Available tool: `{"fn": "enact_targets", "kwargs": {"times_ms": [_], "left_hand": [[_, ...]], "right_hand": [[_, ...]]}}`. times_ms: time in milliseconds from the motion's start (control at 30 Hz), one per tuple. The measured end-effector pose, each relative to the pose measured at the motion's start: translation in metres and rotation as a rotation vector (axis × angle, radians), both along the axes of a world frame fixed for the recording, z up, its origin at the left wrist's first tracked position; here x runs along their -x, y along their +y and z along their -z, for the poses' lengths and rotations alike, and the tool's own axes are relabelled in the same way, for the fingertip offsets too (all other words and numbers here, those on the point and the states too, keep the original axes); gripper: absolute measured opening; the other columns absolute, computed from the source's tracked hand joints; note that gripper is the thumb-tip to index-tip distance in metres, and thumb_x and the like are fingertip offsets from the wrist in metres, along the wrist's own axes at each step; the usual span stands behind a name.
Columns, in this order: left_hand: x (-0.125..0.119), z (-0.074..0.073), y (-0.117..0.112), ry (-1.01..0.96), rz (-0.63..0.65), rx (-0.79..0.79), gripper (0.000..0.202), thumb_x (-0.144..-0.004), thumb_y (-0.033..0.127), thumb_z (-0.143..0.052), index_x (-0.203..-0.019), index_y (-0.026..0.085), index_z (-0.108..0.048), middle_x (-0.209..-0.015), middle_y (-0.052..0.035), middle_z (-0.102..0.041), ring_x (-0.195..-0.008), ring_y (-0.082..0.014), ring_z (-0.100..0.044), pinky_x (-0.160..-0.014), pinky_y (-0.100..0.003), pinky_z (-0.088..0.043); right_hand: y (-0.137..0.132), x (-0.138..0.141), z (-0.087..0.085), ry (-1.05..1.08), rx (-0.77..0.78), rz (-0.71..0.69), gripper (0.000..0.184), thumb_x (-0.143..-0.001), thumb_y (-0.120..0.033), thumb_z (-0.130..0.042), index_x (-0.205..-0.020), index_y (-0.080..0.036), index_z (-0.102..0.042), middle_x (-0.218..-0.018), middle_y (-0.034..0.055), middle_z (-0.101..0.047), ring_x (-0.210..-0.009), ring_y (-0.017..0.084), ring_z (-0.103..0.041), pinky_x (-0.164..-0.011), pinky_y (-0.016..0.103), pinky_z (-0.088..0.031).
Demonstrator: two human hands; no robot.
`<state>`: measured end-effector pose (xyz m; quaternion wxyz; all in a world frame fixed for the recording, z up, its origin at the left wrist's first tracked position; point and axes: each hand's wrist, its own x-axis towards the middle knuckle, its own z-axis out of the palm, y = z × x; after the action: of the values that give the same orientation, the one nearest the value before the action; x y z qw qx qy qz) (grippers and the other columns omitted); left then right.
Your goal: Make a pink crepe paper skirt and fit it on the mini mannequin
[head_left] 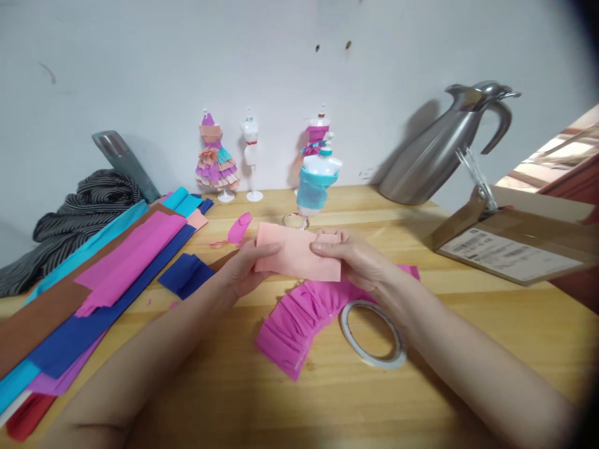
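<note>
A peach rectangle of crepe paper (pixel 299 259) is stretched between my two hands above the table. My left hand (pixel 248 265) pinches its left end, thumb on top. At the right end my right hand (pixel 353 252) grips it the same way. Below lies a pleated magenta paper strip (pixel 299 318), partly hidden by my right hand and forearm. A roll of white tape (pixel 349 330) rests on the strip's right part. Just behind the paper stands a small dress-form mannequin (pixel 322 165) wrapped in turquoise paper.
Stacked coloured paper (pixel 107 268) covers the left side, with a navy piece (pixel 185 274) beside it. Behind stand a mannequin in a ruffled dress (pixel 215 159), a white mannequin (pixel 251 153) and one in magenta (pixel 318 134). A steel jug (pixel 430 149) and cardboard box (pixel 519 237) are at right.
</note>
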<state>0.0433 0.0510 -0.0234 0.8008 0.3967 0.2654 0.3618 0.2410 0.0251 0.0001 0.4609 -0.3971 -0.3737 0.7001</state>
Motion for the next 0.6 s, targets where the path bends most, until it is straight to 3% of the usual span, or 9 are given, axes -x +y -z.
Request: {"fn": "enact_targets", "kwargs": {"times_ms": [100,267,467,600], "left_hand": [[0.001,-0.002,0.001,-0.009,0.004,0.000,0.047,-0.065,0.022,-0.076,-0.110,0.013,-0.068,-0.113,-0.0141,-0.072,-0.114,-0.0321,-0.063,-0.101,-0.043,-0.049],[0.004,-0.007,0.002,-0.014,-0.049,-0.033,0.048,-0.067,0.018,-0.073,-0.114,0.011,-0.066,-0.112,-0.0128,-0.073,-0.116,-0.0309,-0.063,-0.103,-0.045,-0.048],[0.009,-0.006,0.006,-0.039,0.026,-0.070,0.047,-0.072,0.022,-0.073,-0.117,0.012,-0.066,-0.118,-0.0137,-0.071,-0.124,-0.0318,-0.058,-0.108,-0.045,-0.044],[0.010,-0.008,0.005,-0.006,0.064,-0.092,0.047,-0.069,0.025,-0.076,-0.114,0.012,-0.068,-0.114,-0.0136,-0.072,-0.118,-0.0317,-0.062,-0.105,-0.043,-0.047]], "right_hand": [[0.001,-0.001,0.002,-0.040,-0.027,0.065,0.027,-0.054,-0.022,-0.088,-0.068,-0.016,-0.065,-0.060,-0.0026,-0.063,-0.055,0.011,-0.057,-0.057,0.024,-0.045],[0.004,-0.003,0.003,-0.026,-0.046,0.159,0.029,-0.053,-0.024,-0.087,-0.071,-0.017,-0.064,-0.065,-0.0020,-0.064,-0.057,0.011,-0.056,-0.057,0.024,-0.043],[0.003,-0.002,0.001,-0.097,-0.125,0.139,0.034,-0.052,-0.027,-0.086,-0.068,-0.017,-0.058,-0.054,-0.0067,-0.054,-0.048,0.008,-0.047,-0.049,0.021,-0.036],[0.000,-0.008,-0.007,-0.306,-0.289,0.108,0.031,-0.059,-0.032,-0.080,-0.078,-0.017,-0.061,-0.064,-0.0029,-0.060,-0.056,0.011,-0.053,-0.055,0.024,-0.040]]}}
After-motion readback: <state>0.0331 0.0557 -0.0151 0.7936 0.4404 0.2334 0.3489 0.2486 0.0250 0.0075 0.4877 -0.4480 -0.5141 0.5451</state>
